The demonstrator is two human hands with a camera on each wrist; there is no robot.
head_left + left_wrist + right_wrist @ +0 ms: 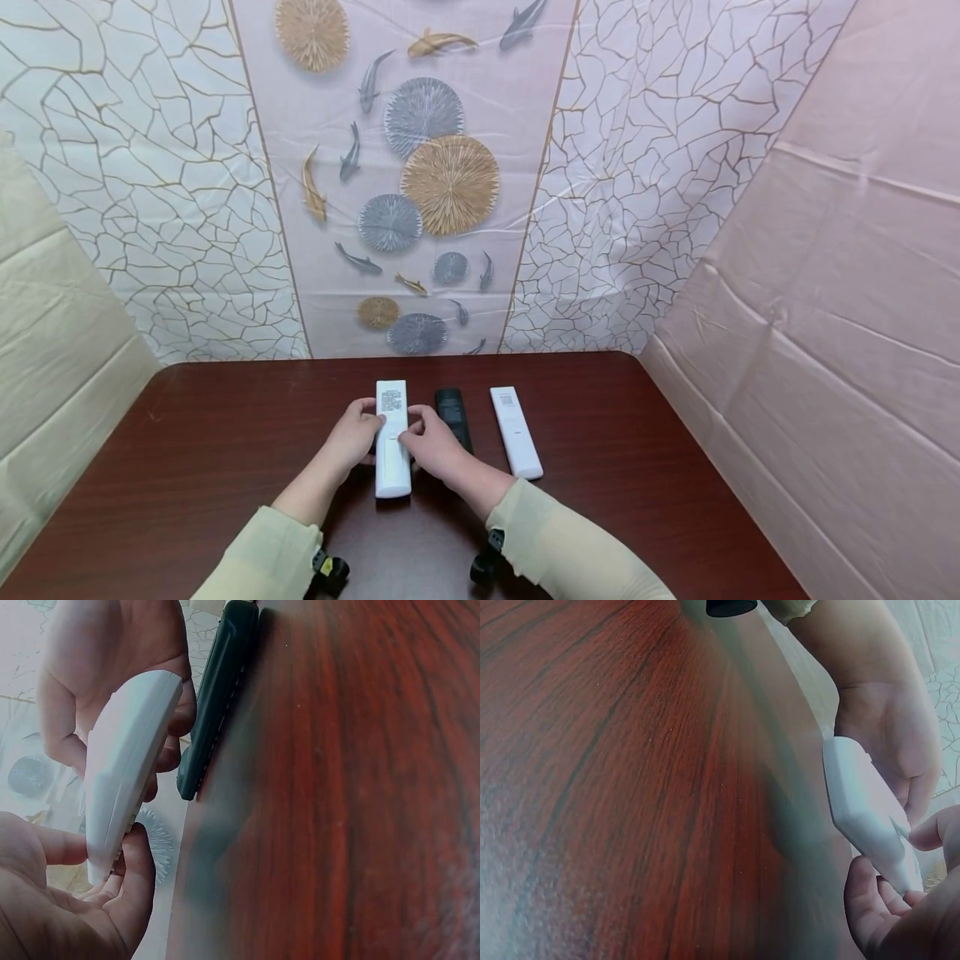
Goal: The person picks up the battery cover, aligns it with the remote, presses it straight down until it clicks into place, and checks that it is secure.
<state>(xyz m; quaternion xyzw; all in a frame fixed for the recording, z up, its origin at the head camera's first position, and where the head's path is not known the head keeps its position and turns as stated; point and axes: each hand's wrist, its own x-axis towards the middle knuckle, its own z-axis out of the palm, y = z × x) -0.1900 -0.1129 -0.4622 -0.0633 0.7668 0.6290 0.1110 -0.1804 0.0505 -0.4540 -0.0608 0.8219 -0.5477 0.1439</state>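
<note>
A white remote control (393, 471) is held above the table between both hands, its labelled back turned up in the head view. My left hand (352, 437) grips its left side, thumb on the back and fingers curled underneath. From the other side my right hand (437, 447) pinches it, the thumb on the back near the middle. The left wrist view shows the same white remote (124, 765) edge-on, with fingers against its button side. In the right wrist view the white remote (862, 799) tilts between the two hands; its buttons are hidden there.
A black remote control (451, 407) lies on the dark red wooden table (600, 517), partly behind the right hand. Right of it lies a second white remote control (517, 437), label side up. A patterned cloth (420, 275) hangs behind the table's far edge.
</note>
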